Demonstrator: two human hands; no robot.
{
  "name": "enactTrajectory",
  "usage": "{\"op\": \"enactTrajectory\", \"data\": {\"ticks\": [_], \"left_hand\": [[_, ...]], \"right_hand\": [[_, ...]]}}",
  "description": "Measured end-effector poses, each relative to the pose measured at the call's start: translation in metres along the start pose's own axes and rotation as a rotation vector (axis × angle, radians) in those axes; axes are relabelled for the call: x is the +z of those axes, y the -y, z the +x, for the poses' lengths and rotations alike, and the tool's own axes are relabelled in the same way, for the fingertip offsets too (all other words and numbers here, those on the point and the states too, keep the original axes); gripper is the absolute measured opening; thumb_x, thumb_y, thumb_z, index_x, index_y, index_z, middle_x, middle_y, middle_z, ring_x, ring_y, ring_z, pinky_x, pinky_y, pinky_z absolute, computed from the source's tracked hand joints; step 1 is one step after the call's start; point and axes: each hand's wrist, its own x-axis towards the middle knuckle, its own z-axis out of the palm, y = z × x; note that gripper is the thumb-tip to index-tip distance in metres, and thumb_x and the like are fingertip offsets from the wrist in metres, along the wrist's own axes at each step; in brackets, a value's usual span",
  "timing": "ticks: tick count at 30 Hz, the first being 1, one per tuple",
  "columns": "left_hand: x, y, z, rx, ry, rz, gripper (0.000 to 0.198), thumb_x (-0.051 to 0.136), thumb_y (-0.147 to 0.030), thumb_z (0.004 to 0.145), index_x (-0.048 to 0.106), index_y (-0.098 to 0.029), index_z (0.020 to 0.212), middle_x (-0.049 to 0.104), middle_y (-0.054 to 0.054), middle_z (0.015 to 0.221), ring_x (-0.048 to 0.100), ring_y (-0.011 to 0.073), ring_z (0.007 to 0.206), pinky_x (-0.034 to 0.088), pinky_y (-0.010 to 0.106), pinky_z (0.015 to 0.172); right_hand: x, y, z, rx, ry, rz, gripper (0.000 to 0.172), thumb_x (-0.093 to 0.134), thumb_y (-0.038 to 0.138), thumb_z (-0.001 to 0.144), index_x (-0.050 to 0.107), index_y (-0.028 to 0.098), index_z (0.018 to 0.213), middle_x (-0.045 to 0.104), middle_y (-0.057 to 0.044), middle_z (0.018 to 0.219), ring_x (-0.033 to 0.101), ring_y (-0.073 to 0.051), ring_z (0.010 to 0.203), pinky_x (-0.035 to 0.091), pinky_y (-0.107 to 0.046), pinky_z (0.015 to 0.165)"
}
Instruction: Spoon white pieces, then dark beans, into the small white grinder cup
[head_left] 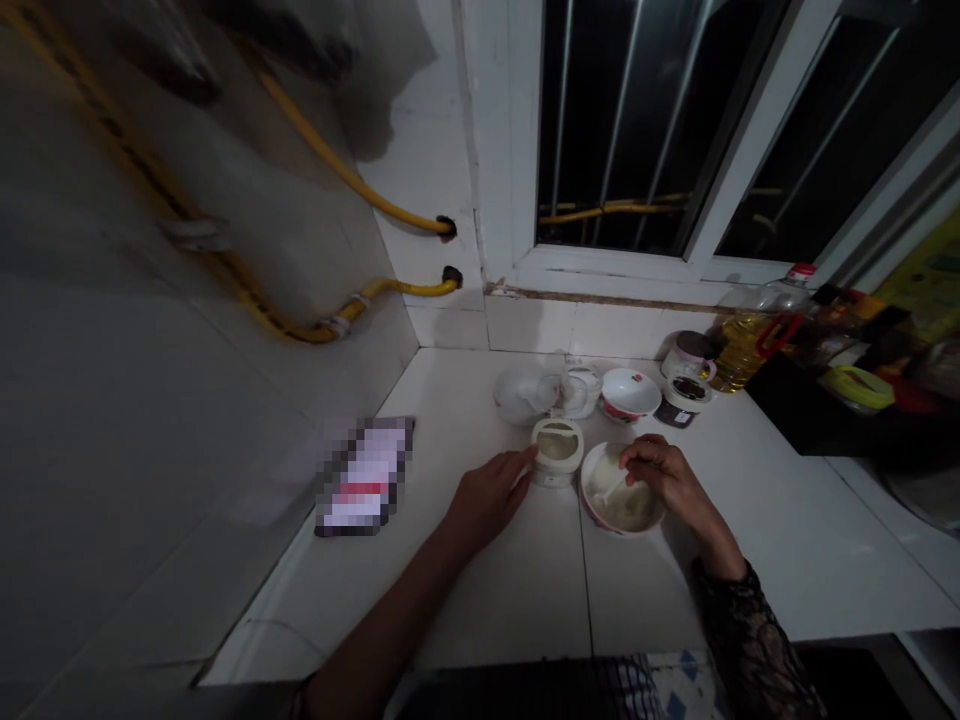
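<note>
Above a bowl [591, 512] with a red-patterned outside, my right hand [664, 478] pinches a small white spoon [613, 489]. The spoon's head reaches down into pale, cloudy contents that I cannot identify. My left hand [491, 497] stretches its fingers toward a squat container [555, 478] with a pale rim, and the fingertips touch its left side. This container stands just left of the bowl, its top open and something pale inside. Both stand upright on the white tiled counter [517, 590].
Behind stand a clear cup [523, 395], a white container [580, 392], a second bowl [630, 390] and a dark-filled jar [681, 402]. An oil bottle [739, 350] is at the back right, beside a black rack [802, 405]. A blurred-out phone-like object [367, 480] lies left.
</note>
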Motion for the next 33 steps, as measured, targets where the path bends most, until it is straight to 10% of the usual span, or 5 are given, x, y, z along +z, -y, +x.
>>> {"op": "enactTrajectory", "data": {"ticks": [10,33], "left_hand": [[0.0,0.001,-0.001,-0.009,0.019,-0.014,0.032,0.04,-0.025,0.098,0.053,-0.019,0.127,0.072,0.008,0.103,0.07,0.0148,0.078,0.057,0.024,0.067],[0.0,0.0,-0.002,-0.015,0.018,-0.025,0.032,0.04,-0.025,0.098,0.052,-0.02,0.127,0.071,0.007,0.101,0.071,0.0157,0.081,0.057,0.025,0.068]], "right_hand": [[-0.01,0.006,0.005,0.275,-0.082,0.346,0.011,0.06,0.027,0.055,0.067,0.019,0.057,0.059,0.0,0.044,0.05,-0.015,0.047,0.04,-0.027,0.053],[-0.011,-0.006,0.013,0.279,-0.354,0.525,0.009,0.065,0.025,0.054,0.068,0.019,0.059,0.061,0.0,0.047,0.051,-0.014,0.049,0.041,-0.028,0.055]]}}
